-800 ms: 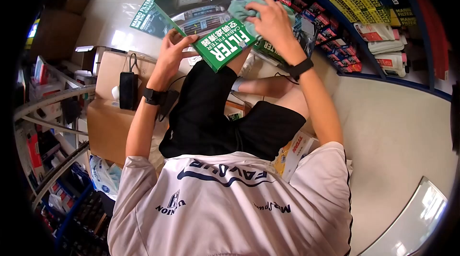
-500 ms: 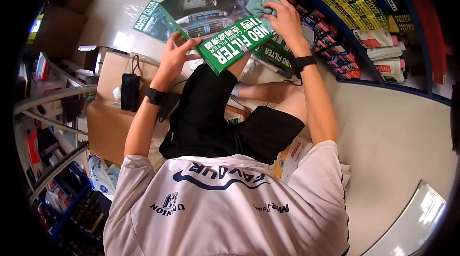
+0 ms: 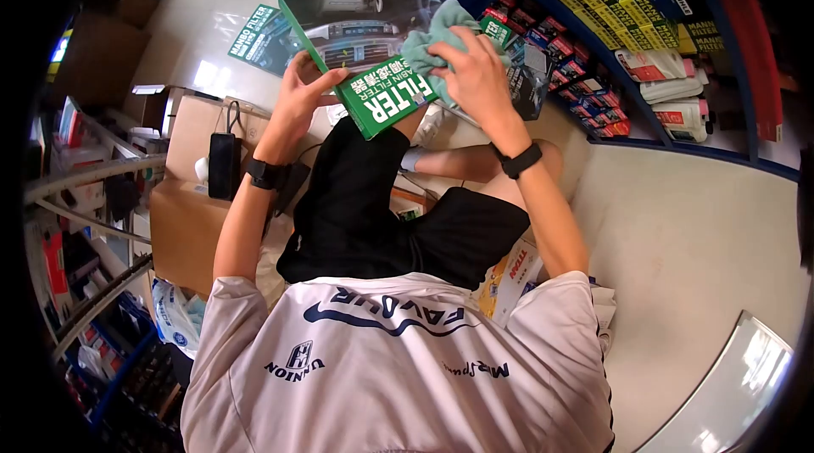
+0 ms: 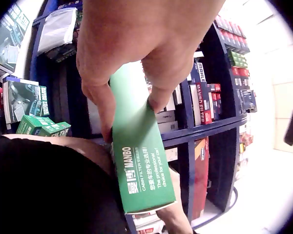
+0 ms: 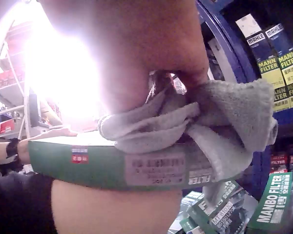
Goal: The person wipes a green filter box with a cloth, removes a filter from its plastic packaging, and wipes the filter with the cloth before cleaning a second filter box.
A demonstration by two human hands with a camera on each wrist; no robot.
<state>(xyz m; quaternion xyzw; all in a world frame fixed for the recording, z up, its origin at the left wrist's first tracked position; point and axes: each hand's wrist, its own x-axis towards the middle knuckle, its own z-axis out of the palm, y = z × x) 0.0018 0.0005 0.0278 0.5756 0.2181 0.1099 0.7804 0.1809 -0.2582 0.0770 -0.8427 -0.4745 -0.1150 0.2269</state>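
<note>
The left hand [image 3: 298, 105] pinches the left edge of a green-and-black filter box [image 3: 360, 25] over the person's bare leg [image 5: 117, 209], while the right hand [image 3: 485, 84] clutches a pale green cloth [image 3: 424, 46] against the box's printed face.

Auto-parts shop, apparently: shelved filter boxes [image 3: 617, 5]

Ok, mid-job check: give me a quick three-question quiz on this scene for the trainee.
1. Multiple choice: what does the right hand hold? A) a phone B) a cloth C) a screwdriver
2. True or false: the left hand is off the filter box.
3. Fill in: in the left wrist view, the filter box reads "CABIN ____".

Key: 1. B; it lies bunched against the filter box. 2. False; the left hand grips it. 3. FILTER.
</note>
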